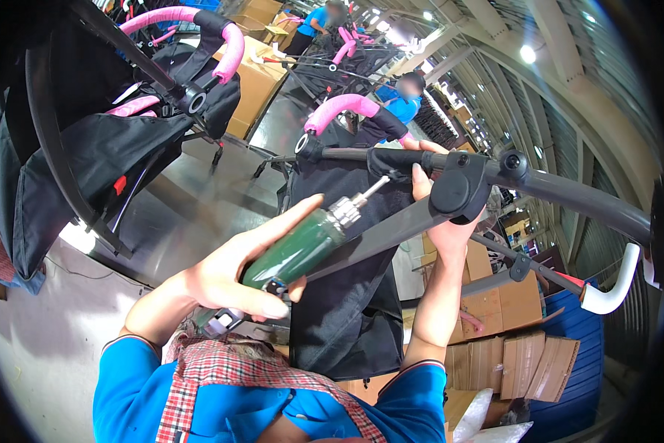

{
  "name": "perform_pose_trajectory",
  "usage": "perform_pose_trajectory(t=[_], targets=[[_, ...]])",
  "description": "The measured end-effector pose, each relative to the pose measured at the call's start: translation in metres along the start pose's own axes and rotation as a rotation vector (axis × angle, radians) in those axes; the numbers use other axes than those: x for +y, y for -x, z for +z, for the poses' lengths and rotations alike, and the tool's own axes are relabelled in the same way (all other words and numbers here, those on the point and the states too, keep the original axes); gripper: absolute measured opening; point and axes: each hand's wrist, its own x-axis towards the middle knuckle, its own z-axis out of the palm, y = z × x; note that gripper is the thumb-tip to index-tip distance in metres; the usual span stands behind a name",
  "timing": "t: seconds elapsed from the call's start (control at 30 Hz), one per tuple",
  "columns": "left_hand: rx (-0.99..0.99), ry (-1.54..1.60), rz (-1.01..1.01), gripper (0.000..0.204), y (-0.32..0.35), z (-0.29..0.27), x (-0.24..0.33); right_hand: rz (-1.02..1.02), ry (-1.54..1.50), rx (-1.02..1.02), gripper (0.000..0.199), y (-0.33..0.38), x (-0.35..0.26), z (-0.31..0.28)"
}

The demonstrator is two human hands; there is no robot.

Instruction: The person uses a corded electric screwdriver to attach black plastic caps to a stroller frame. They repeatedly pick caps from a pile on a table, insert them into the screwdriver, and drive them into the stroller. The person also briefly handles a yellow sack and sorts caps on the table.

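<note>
While the left hand point(232, 277) wraps closed around a green pneumatic screwdriver point(302, 247), its bit point(372, 188) points up toward the black fabric at the stroller frame point(568, 193) — tip just short of the handlebar tube. Right hand point(443, 214) is clamped on the frame behind the round black hinge joint point(457, 190), fingers over the tube. Black seat fabric point(347, 295) hangs below. Flattened cardboard boxes point(509, 354) lie lower right; another stroller with pink foam grips point(228, 52) stands upper left.
</note>
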Motion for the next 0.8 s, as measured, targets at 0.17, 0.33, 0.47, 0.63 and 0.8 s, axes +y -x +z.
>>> perform_pose_trajectory(t=[0.17,0.33,0.47,0.63,0.8], targets=[[-0.022,-0.186,0.048,0.113,-0.018,0.005,0.002,-0.076,0.074,-0.056,0.031,0.002,0.006,-0.006],[0.064,-0.235,0.074,0.110,-0.023,0.022,0.003,-0.115,0.055,-0.038,0.039,0.004,0.010,-0.002],[0.063,0.116,-0.101,0.103,-0.022,0.039,0.009,-0.154,0.131,-0.043,0.040,0.005,0.011,-0.006],[0.020,0.479,-0.118,0.104,-0.026,0.040,0.004,-0.123,0.189,-0.061,0.041,0.009,0.009,-0.006],[0.099,0.478,-0.090,0.119,-0.019,0.039,-0.003,-0.112,0.383,-0.223,0.039,0.009,-0.006,-0.026]])
